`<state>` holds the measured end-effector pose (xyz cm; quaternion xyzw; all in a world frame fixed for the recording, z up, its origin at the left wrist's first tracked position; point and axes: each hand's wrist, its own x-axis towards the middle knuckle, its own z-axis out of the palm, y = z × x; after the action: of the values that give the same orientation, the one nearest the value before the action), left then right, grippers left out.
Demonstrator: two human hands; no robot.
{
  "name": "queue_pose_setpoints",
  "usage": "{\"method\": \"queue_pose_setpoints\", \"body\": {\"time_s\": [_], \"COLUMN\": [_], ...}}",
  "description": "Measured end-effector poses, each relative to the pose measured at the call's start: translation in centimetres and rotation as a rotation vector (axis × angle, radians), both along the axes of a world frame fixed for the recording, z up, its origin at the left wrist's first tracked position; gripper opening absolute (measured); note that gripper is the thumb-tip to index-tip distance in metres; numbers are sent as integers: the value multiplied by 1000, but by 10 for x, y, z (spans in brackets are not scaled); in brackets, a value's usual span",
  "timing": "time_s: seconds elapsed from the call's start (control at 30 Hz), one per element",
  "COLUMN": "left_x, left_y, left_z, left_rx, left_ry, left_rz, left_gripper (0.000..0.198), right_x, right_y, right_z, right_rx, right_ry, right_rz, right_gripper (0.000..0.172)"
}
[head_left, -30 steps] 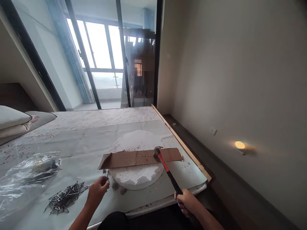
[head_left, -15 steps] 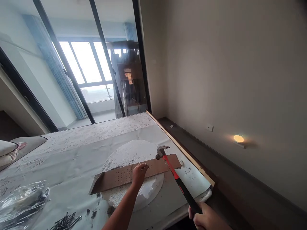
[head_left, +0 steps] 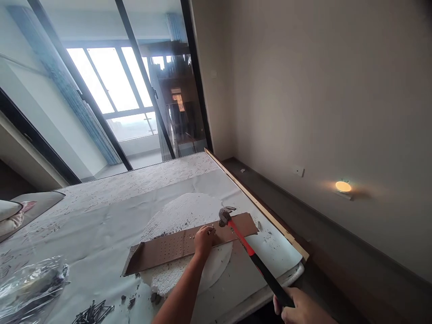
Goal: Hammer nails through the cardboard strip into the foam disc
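A brown board (head_left: 168, 246) dotted with nail heads lies across a round white foam disc (head_left: 184, 213) on the paper-covered table. My left hand (head_left: 203, 240) rests on the board and pinches a small nail upright near the board's right part. My right hand (head_left: 302, 308) grips the black end of a red-and-black claw hammer (head_left: 248, 249). The hammer's steel head (head_left: 224, 216) hovers just right of the nail, close above the board.
A heap of loose nails (head_left: 92, 312) lies at the lower left beside a crumpled plastic bag (head_left: 29, 285). Dark crumbs are scattered by the foam. A wooden strip (head_left: 253, 202) edges the table on the right; a wall with a lit night lamp (head_left: 343, 186) lies beyond.
My left hand left the table near the nail heap and reached onto the board with a nail. The hammer head lifted off the board and now hangs beside the nail.
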<state>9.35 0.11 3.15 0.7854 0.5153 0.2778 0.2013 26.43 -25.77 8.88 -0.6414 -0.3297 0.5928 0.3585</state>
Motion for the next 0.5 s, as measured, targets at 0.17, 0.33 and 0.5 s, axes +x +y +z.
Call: {"method": "queue_pose_setpoints", "body": {"time_s": [0.17, 0.33, 0.5], "left_x": [1, 0, 0], "left_y": [-5, -7, -6], "left_z": [-1, -5, -8], "left_rx": [0, 16, 45], "left_ry": [26, 46, 57], "left_rz": [15, 16, 14], "left_gripper": [23, 26, 23], "right_x": [-4, -4, -9], "right_y": [12, 24, 32], "right_z": [14, 15, 25], "right_rx": [27, 15, -8], "right_ry": [3, -30, -31], "right_rz": [54, 149, 129], "right_gripper": [9, 8, 4]}}
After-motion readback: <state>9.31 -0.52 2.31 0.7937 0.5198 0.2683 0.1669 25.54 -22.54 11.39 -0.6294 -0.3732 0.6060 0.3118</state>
